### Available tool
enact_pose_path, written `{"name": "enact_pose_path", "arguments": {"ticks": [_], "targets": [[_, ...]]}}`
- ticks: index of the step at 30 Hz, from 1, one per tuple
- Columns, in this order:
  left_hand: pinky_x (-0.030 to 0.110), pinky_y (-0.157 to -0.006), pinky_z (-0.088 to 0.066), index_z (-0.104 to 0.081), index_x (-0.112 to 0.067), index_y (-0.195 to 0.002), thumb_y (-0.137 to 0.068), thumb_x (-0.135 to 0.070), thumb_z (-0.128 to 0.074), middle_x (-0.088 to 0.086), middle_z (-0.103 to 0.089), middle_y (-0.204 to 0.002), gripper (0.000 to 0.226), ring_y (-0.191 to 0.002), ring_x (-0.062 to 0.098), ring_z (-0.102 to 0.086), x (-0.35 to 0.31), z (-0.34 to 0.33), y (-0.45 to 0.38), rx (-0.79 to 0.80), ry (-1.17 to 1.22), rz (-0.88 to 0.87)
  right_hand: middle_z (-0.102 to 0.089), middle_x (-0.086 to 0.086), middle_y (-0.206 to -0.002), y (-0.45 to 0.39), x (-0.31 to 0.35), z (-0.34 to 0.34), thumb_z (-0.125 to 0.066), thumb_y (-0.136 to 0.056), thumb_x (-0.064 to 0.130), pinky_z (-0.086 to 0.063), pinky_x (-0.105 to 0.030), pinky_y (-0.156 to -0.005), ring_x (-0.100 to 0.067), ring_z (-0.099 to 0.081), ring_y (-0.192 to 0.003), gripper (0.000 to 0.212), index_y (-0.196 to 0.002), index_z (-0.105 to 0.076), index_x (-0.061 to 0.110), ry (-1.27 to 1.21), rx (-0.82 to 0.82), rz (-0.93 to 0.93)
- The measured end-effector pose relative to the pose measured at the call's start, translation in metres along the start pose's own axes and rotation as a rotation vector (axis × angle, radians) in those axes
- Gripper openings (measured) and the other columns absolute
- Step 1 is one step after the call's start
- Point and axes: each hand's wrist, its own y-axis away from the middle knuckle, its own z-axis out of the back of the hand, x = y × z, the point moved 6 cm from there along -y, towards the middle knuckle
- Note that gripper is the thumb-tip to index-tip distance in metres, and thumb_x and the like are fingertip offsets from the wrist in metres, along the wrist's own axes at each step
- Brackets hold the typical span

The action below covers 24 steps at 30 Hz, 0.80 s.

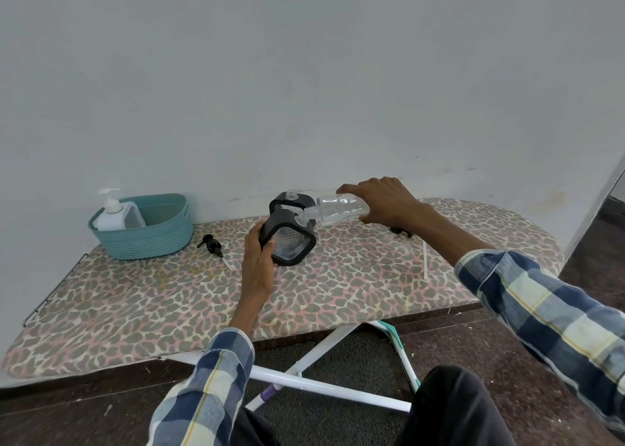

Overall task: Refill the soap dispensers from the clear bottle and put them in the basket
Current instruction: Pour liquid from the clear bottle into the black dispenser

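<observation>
Tilting near the ironing board's far edge: black-framed dispenser [290, 241], gripped by left hand [258, 259]; clear bottle [338, 209] held sideways, right hand [385, 202] fingers curled round it, neck at dispenser's opening.

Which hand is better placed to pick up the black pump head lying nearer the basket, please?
Probably the left hand: that pump head lies just left of it, though it grips the tilted dispenser. The right hand is farther and holds the clear bottle.

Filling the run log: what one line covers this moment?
step: pouring | left hand: tilted black square dispenser | right hand: clear plastic bottle
</observation>
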Motion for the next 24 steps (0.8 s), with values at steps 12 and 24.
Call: {"name": "enact_pose_path", "arguments": {"ticks": [12, 24], "targets": [[0.060, -0.114, -0.049, -0.045, -0.044, -0.151, -0.094, -0.062, -0.047, -0.010, -0.052, -0.151, 0.059, -0.139, 0.021, -0.055, -0.0020, 0.0001, 0.0013, 0.005, -0.024, -0.002, -0.075, 0.000, -0.111, 0.0015, 0.0009, 0.0010, -0.082, -0.087, 0.033, -0.042, -0.033, -0.073, -0.025, -0.068, -0.094, 0.076, -0.153, -0.043, 0.040, -0.008, 0.003, -0.004], [0.059, -0.116, -0.048, -0.047, -0.044, -0.148, -0.094, -0.059, -0.048, -0.010, -0.054, -0.150, 0.056, -0.138, 0.020, -0.055, -0.0056, -0.0001, 0.0035, 0.000, -0.010, 0.014, -0.074, 0.000, -0.111, 0.0017, 0.0033, 0.0053, -0.082, -0.088, 0.035, -0.042, -0.033, -0.073, -0.026, -0.068, -0.096, 0.076, -0.153, -0.043, 0.040, 0.001, -0.005, 0.002]]}}
